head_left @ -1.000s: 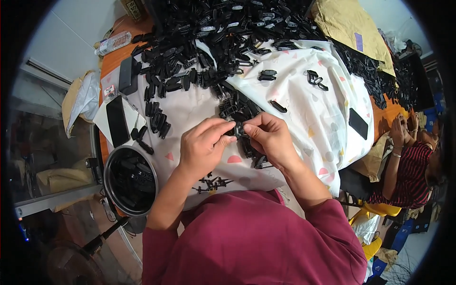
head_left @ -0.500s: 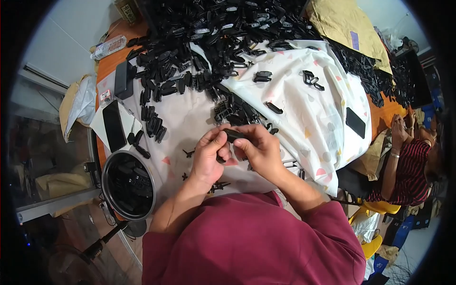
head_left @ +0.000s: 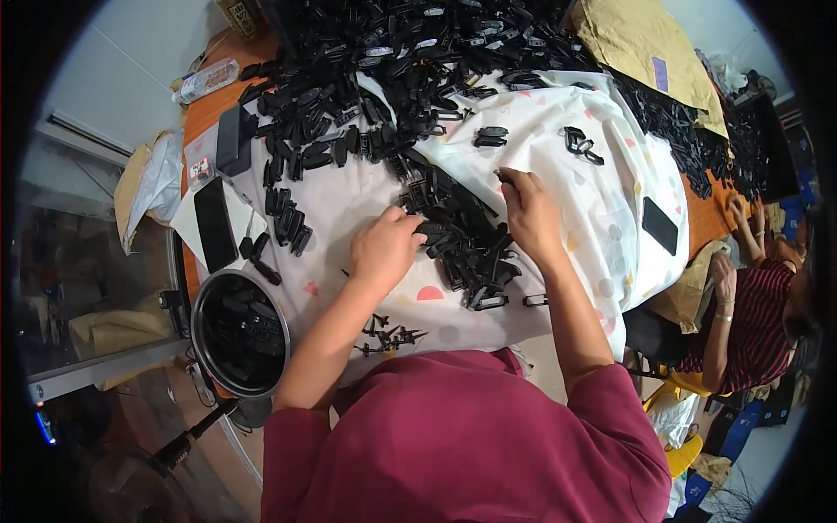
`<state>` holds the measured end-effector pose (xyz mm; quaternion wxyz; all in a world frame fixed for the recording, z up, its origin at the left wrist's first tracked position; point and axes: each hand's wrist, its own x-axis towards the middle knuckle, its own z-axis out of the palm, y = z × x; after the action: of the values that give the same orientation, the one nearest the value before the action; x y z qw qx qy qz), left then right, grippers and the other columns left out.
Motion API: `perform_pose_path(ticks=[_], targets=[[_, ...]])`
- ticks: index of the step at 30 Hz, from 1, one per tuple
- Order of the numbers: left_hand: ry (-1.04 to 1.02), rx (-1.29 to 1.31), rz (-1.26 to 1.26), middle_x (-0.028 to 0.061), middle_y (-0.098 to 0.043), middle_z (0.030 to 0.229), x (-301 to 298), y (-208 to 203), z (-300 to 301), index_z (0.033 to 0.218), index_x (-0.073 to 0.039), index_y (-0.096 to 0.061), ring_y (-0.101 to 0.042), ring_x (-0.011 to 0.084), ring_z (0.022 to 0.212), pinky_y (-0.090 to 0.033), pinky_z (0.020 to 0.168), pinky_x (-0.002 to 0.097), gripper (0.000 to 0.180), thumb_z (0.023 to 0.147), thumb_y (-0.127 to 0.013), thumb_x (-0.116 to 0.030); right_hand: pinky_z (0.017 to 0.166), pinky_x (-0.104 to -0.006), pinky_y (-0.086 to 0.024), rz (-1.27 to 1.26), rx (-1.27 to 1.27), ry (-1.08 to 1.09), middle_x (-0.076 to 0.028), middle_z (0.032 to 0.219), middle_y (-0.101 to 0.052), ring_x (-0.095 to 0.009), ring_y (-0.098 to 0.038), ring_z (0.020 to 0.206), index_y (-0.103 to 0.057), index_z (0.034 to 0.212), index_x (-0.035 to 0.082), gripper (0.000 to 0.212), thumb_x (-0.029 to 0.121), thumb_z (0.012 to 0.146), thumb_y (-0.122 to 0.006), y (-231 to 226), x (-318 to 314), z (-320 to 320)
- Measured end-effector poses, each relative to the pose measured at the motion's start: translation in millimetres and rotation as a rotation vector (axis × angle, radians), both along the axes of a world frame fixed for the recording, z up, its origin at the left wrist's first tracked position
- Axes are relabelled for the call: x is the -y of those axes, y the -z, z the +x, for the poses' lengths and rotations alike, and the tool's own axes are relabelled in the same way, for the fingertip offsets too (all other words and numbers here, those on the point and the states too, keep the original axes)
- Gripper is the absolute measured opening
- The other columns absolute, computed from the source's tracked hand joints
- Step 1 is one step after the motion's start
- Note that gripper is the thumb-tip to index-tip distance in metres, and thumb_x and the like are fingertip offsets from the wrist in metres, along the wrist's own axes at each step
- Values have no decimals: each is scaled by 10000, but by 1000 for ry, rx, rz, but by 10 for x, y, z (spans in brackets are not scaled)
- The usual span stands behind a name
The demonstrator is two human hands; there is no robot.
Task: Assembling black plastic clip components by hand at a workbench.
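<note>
My left hand (head_left: 386, 248) has its fingers curled together at the left side of a small pile of black plastic parts (head_left: 466, 244); whatever is in its fingertips blends into the pile. Over the white patterned cloth, beyond the pile's right side, my right hand (head_left: 534, 213) pinches a small dark plastic piece (head_left: 501, 176), mostly hidden by the fingers. The parts are narrow, elongated and clip-like. Several thin black pointed pieces (head_left: 388, 336) lie on the cloth close to my body.
A big heap of black parts (head_left: 392, 61) covers the far table. At left stand a metal bowl (head_left: 197, 349) of black parts, a phone (head_left: 214, 227) and a plastic bottle (head_left: 207, 80). Another phone (head_left: 660, 227) lies right. A person in a striped shirt (head_left: 750, 318) sits at right.
My hands were together before my chest around a black plastic part; now they are apart. The left has come to the small pile's side, the right has reached forward and right.
</note>
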<state>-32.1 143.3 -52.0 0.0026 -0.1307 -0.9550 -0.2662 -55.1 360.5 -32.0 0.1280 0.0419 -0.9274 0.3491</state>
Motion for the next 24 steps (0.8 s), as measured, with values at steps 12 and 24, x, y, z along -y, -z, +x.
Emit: perform_pose_path(ticks=[12,24], targets=[[87,62,129,62,-578,893,260,-126,133,871,-78,-569,-578,261,754,-461,638,352,176,715,-618,-143,515,-156,-326,-802,421,-334,33,816,-512,-17,-386,604,-495,1140,54,271,51,869,-499,-234,495,393],[-71,362,1043,-49,-523,729,67,-542,303,1083,-10,-532,-428,4,614,-347,549,146,317,787,-625,-75,459,-194,-424,-1067,532,-151,-41,737,-544,-70,-502,525,-508,945,5,129,-1,822,-547,-242,766,560]])
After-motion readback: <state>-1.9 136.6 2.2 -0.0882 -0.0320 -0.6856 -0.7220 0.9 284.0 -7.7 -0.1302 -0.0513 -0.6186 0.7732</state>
